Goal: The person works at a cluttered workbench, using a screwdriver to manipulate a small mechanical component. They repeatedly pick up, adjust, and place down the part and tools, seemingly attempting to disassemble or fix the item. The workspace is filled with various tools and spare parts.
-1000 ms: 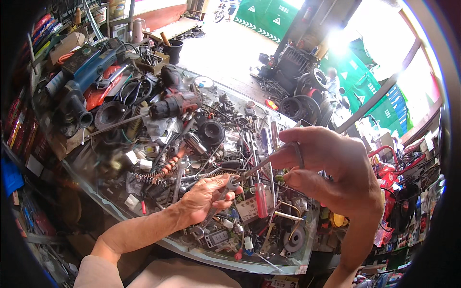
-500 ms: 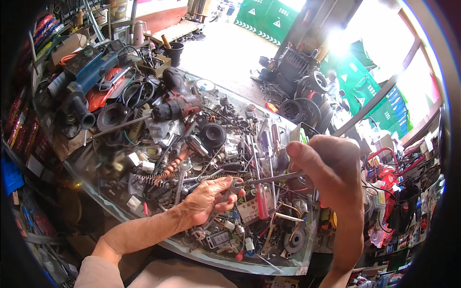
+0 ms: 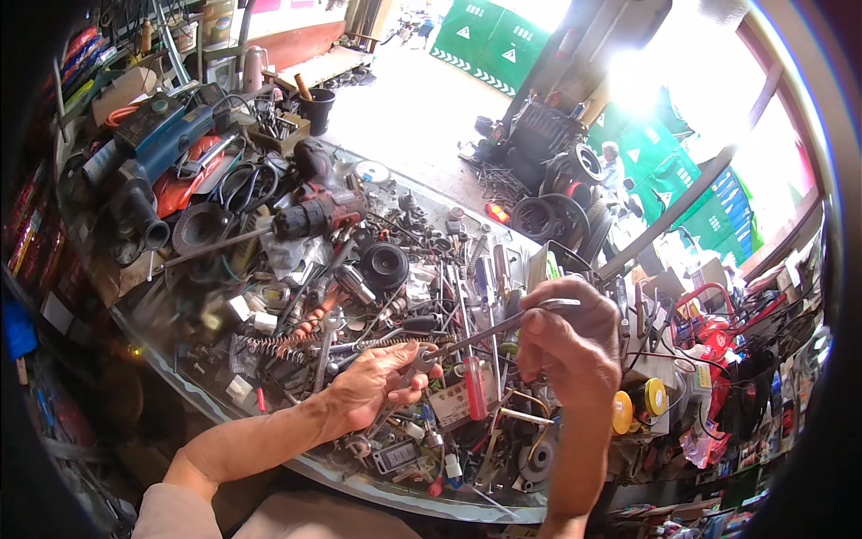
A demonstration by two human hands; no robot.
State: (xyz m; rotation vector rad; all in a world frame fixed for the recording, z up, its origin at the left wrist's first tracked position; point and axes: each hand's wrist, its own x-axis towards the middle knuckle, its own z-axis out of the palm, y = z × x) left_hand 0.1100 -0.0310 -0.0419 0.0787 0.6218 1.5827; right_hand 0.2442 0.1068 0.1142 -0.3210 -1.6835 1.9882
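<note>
Over the cluttered bench, my left hand [image 3: 373, 386] is closed around a metal wrench [image 3: 425, 359]. The wrench slants down through the palm, and its jaw end [image 3: 357, 445] sticks out below. My right hand [image 3: 575, 337] pinches a long, slim metal tool [image 3: 489, 332], whose exact kind I cannot make out. That tool's far end meets the wrench head at my left fingertips, and its flat shiny end shows above my right fingers. Just below lies a screwdriver with a clear red handle [image 3: 474, 388]. My fingers hide part of both held tools.
Loose parts, springs and tools cover the glass-topped bench [image 3: 503, 514]. A cordless drill [image 3: 319, 214] with a long bit and a blue power tool [image 3: 162, 144] lie at the left. A round black part [image 3: 384, 263] sits mid-bench. Tyres [image 3: 566, 220] and another person [image 3: 611, 166] are beyond.
My right hand has moved left along the slim tool toward my left hand, and its fingers now pinch it. My left hand keeps its hold on the wrench. The whole view has shifted slightly.
</note>
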